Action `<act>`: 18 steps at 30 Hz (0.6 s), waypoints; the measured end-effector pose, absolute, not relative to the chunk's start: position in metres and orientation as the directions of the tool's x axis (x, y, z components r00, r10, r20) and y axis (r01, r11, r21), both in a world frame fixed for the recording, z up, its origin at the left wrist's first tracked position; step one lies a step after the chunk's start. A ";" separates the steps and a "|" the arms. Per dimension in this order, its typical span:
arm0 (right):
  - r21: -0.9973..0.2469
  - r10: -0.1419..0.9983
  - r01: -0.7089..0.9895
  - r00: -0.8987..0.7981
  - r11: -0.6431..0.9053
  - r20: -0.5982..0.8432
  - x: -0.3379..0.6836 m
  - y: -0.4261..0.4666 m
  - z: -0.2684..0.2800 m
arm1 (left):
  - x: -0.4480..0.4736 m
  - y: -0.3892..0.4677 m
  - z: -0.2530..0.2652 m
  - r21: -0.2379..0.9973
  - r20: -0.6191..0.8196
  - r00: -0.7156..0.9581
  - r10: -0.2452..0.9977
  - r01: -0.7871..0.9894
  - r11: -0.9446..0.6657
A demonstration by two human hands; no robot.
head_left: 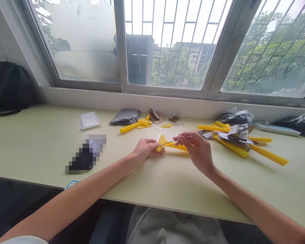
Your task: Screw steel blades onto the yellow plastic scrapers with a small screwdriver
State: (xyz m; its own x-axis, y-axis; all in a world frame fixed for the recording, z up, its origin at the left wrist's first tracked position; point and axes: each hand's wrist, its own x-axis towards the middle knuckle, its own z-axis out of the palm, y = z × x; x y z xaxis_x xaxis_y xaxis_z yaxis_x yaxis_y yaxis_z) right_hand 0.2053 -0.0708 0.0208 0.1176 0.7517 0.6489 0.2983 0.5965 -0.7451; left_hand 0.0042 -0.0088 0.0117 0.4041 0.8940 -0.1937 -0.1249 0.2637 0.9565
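Note:
My left hand is closed on the head of a yellow scraper, thumb on top and fingers beneath. A pale blade edge shows along the head's left side, and its yellow handle stretches right, partly hidden behind my right hand. Pinched in my right hand is a thin metal screwdriver. Its tip meets the scraper head close to my left thumb, near a screw. Beyond my hands, another yellow scraper lies by a loose yellow head piece, a blade and small bits.
Several yellow-handled scrapers with packaging are heaped on the right. Plastic-wrapped black packs and a white packet lie toward the window. A blurred-out item is left of my hands; a black bag stands far left.

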 end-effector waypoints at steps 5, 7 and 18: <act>-0.752 0.756 0.291 0.127 0.591 0.643 0.206 -0.070 0.019 | 0.004 -0.008 0.011 0.954 -0.196 0.409 0.891 -0.132 0.270; -0.755 0.759 0.292 0.124 0.588 0.639 0.207 -0.070 0.019 | 0.004 -0.008 0.010 0.953 -0.192 0.411 0.891 -0.139 0.269; -0.763 0.764 0.281 0.132 0.583 0.632 0.207 -0.070 0.019 | 0.004 -0.010 0.012 0.961 -0.158 0.388 0.908 -0.150 0.232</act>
